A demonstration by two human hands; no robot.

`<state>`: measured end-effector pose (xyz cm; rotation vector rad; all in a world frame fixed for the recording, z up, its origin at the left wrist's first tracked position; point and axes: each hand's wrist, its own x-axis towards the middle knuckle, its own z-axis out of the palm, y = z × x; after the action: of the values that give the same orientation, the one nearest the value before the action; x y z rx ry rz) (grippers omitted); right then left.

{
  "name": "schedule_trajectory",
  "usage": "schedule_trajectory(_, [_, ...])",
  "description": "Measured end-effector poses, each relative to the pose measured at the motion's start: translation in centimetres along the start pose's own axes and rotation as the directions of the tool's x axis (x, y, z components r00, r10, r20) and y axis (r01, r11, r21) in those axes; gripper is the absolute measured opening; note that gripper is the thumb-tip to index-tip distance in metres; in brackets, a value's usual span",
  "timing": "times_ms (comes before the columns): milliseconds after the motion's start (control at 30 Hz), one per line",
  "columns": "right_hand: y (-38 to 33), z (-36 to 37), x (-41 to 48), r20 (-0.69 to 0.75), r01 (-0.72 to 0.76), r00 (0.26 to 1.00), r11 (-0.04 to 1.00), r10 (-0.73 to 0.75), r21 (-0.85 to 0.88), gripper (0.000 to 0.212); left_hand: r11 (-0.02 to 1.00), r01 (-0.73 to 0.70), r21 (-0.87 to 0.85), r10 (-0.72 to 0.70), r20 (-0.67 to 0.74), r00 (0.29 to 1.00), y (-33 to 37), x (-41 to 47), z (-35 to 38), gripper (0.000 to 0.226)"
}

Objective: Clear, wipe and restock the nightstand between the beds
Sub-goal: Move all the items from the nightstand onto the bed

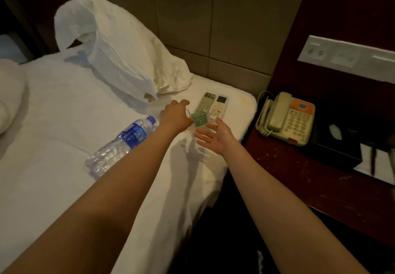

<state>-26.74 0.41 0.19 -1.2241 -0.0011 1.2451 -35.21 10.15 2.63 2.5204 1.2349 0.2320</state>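
Observation:
On the white bed (64, 107), near its right edge, my left hand (176, 116) curls round a small green packet (198, 119) that seems to sit in something clear. My right hand (213, 137) is just right of it, palm up and fingers spread, holding nothing. Two remotes, one grey (205, 100) and one white (220, 104), lie side by side on the sheet right behind the packet. A plastic water bottle (121, 145) with a blue label lies on the bed, partly behind my left forearm. The dark red nightstand (299, 177) stands to the right.
A beige phone (286, 120) with an orange panel sits at the back of the nightstand, beside a black tissue box (335, 139). A crumpled pillow (119, 47) leans on the padded headboard (213, 21). A socket panel (342, 55) is on the wall above the nightstand.

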Motion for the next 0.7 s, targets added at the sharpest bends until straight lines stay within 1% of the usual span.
schedule_trajectory(167, [-3.8, -6.2, -1.2, -0.135, 0.061, 0.989, 0.997, -0.054, 0.042, 0.050, 0.995, -0.086, -0.057, 0.088, 0.047, 0.995, 6.0, 0.7, 1.5, 0.056])
schedule_trajectory(267, [-5.5, -9.5, -1.9, -0.218, 0.105, 0.971, 0.994, -0.097, 0.024, 0.048, 0.985, -0.139, -0.101, 0.146, 0.070, 0.987, 9.1, 1.0, 3.3, 0.052])
schedule_trajectory(400, [-7.5, -13.9, -1.8, -0.337, 0.138, 0.931, 0.990, -0.140, -0.028, 0.050, 0.976, -0.187, -0.107, 0.202, 0.152, 0.967, 12.4, 1.9, 6.1, 0.048])
schedule_trajectory(500, [-8.7, -17.0, -1.4, -0.414, 0.128, 0.898, 0.989, -0.150, -0.080, 0.048, 0.975, -0.186, -0.126, 0.207, 0.189, 0.960, 14.0, 2.9, 8.1, 0.047])
schedule_trajectory(700, [-9.9, -20.3, 0.4, -0.484, 0.119, 0.857, 0.982, -0.176, -0.147, 0.044, 0.978, -0.103, -0.180, 0.149, 0.263, 0.953, 16.3, 5.5, 11.8, 0.046])
